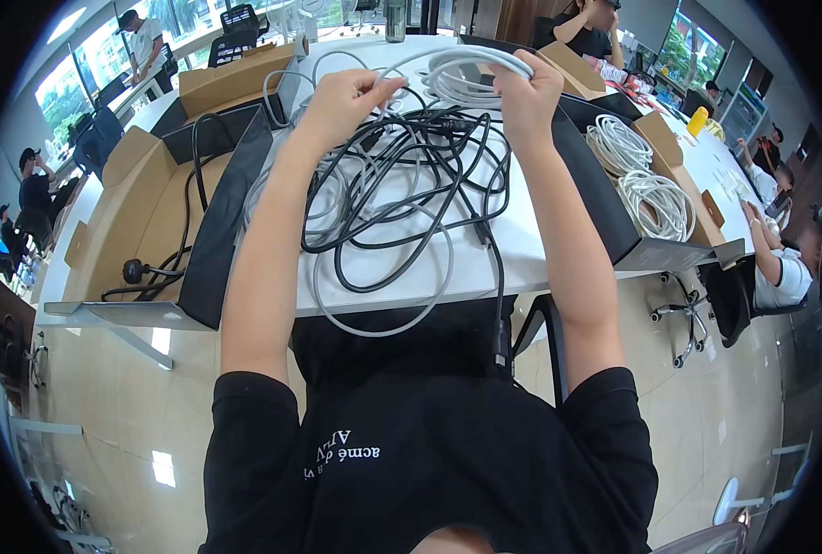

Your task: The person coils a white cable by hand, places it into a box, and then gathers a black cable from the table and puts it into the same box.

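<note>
My right hand [531, 92] is closed around a coiled white cable [457, 78] above the back of the table. To its left, my left hand [351, 106] pinches a strand of the same pale cable, fingers pressed together. Below and between both hands lies a tangle of black cables [411, 203] mixed with grey-white ones [328, 198]. One pale loop hangs over the table's front edge, and a black cable end [499, 332] dangles there too.
An open box [125, 231] with a black cable and plug stands at the left of the white table [531, 249]. Another box [614, 203] at the right holds coiled white cables [655, 205]. Several people sit or stand farther off; a chair is below the table.
</note>
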### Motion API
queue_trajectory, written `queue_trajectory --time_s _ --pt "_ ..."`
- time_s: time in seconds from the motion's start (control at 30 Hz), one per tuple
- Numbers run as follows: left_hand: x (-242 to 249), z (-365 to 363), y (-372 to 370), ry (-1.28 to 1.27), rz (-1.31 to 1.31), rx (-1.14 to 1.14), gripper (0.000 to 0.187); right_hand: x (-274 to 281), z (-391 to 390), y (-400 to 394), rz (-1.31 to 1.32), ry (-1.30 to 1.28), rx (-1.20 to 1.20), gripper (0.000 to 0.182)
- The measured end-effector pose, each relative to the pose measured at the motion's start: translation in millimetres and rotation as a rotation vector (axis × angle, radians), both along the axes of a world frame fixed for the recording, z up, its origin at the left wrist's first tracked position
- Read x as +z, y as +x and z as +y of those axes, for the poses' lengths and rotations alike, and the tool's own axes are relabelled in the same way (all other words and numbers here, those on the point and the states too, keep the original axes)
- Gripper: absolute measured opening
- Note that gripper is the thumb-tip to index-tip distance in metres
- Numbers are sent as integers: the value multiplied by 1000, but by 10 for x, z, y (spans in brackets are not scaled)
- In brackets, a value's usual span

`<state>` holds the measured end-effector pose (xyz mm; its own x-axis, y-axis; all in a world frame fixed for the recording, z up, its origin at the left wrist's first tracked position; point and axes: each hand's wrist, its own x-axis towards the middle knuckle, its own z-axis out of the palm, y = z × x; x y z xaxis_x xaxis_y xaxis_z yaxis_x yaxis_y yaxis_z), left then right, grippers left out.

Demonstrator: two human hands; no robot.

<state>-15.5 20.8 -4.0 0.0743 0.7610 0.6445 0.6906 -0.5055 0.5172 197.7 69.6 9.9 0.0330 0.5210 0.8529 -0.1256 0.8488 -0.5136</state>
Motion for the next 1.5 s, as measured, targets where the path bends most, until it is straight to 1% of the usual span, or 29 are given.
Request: queue_trajectory --time_s 0.03,0.13,0.23,0.33,0.43,0.53,0.57,0.67,0.7,0.77,0.8,0.83,0.87,0.9,0.93,0.97,1.0,1.03,1.07,1.13,1.2,1.23,1.27,1.33,1.37,1.4,1.47,1.5 --pt "-33 20 -6 -27 55 30 51 4 23 12 1 6 -9 27" --pt "-155 148 -33 0 -45 -62 53 -23 104 -1 61 -43 81 27" --pt "-130 150 -49 -43 -130 -64 55 -55 147 -9 45 -76 44 27" --pt "-36 83 -34 -37 -248 -55 54 -82 186 -17 23 -139 53 25" --pt "76 -52 42 -64 -474 -171 53 -127 212 -58 -4 -149 88 22" --pt "74 -56 43 -93 -563 -223 53 -171 202 -102 -45 -179 70 19" --pt "68 -56 59 -154 -569 -217 53 -184 229 -108 -42 -178 91 16" --pt "16 -44 125 -336 -591 -196 53 -158 170 -117 28 -259 169 14" --pt "-1 -18 114 -468 -397 -120 56 -162 168 -114 20 -286 190 12" --pt "-101 -9 140 -565 -284 -152 59 -169 176 -98 2 -339 231 7" --pt "-120 -17 153 -611 -227 -167 62 -193 228 -92 -37 -402 341 5" --pt "-109 -2 141 -663 -319 -190 65 -230 304 -89 -77 -465 451 5" --pt "-84 -1 117 -619 -431 -239 64 -262 362 -81 -117 -529 562 6" --pt "-42 -12 87 -573 -541 -289 63 -242 310 -66 -274 -532 555 12" --pt "1 -23 73 -525 -648 -339 62 -234 254 -66 -347 -500 554 14" --pt "31 -41 76 -474 -699 -325 60 -227 188 -85 -419 -466 553 16" --pt "61 -67 110 -408 -697 -328 59 -215 132 -111 -492 -432 551 19" --pt "82 -96 165 -341 -695 -329 59 -202 98 -141 -643 -389 512 29" --pt "101 -135 217 -274 -694 -329 58 -202 38 -158 -676 -326 519 33" --pt "147 -214 299 -153 -632 -338 56 -230 30 -206 -734 -265 378 26" --pt "169 -255 357 -44 -552 -352 54 -224 95 -197 -668 -213 271 22" --pt "157 -193 329 -41 -627 -459 51 -221 149 -188 -633 -189 216 20" --pt "122 -157 330 -2 -594 -435 54 -245 249 -176 -576 -210 169 16" --pt "14 -54 350 80 -528 -392 65 -205 248 -142 -445 -276 99 18" --pt "-153 103 364 11 -379 -257 80 -176 243 -112 -339 -324 175 17" --pt "-234 19 400 22 -28 -84 94 -151 232 -80 -236 -371 254 17" --pt "-627 176 419 222 517 83 92 -111 190 -76 -63 -423 387 15" --pt "-580 162 458 165 520 133 89 -103 206 -64 -76 -416 387 13"
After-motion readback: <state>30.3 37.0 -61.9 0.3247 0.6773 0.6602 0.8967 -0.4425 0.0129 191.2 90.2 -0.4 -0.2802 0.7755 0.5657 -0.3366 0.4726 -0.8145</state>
